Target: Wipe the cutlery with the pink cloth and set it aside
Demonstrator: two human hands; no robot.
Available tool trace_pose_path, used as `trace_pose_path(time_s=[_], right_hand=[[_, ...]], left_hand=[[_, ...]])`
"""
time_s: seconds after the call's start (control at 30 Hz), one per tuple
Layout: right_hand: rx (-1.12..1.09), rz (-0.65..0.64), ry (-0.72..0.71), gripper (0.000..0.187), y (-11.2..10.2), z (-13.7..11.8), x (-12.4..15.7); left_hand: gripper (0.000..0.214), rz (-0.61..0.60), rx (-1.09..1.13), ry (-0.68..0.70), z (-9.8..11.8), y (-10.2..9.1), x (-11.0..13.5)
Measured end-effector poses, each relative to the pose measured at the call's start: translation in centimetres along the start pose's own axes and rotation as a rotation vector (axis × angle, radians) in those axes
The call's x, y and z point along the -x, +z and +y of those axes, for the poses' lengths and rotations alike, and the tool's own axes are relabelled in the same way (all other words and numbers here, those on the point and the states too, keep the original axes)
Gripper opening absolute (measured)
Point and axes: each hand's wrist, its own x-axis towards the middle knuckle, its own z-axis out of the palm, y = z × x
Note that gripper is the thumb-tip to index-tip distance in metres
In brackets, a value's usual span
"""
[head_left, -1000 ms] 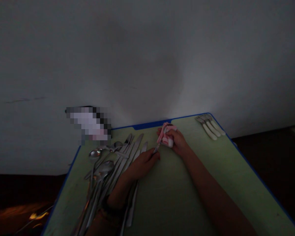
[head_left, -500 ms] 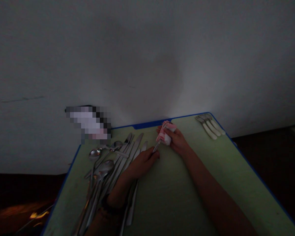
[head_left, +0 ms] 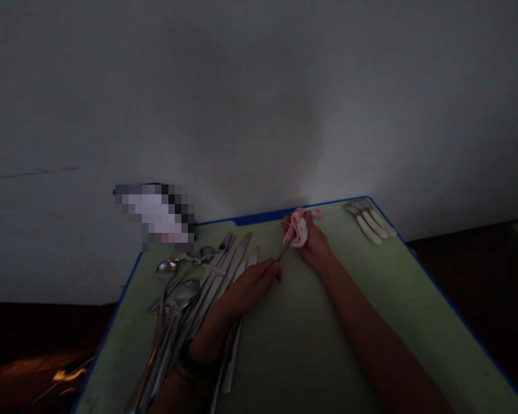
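Observation:
My left hand [head_left: 254,283] is closed around one end of a thin metal piece of cutlery [head_left: 282,251]. Its far end is hidden inside a pink and white cloth [head_left: 301,229], so I cannot tell what kind it is. Bunched in my right hand [head_left: 317,246], the cloth wraps that far end above the table. Just left of and under my left forearm lie several table knives [head_left: 238,257], side by side. Beside them are spoons [head_left: 188,291] in a loose heap, bowls pointing away from me.
Several forks with white handles [head_left: 369,229] lie together at the back right of the pale green table [head_left: 311,345], which has a blue edge. A pixelated dark-edged object [head_left: 155,215] is at the back left. A grey wall [head_left: 259,115] rises behind the table.
My right hand and the cloth have shifted slightly up and right along the cutlery. The cloth is bunched differently, with a loose corner out to the right. My left hand is nearly still.

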Motion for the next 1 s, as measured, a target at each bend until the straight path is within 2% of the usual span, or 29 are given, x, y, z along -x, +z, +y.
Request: trace_pose_path(time_s=[0.2, 1.0], right_hand=[[0.053, -0.024, 0.039, 0.023, 0.20, -0.01, 0.30], [0.061, -0.011, 0.052, 0.022, 0.40, -0.03, 0.38]], left_hand=[[0.043, -0.013, 0.007, -0.018, -0.30, 0.16, -0.11], [0.044, -0.009, -0.009, -0.018, -0.19, 0.22, -0.07]])
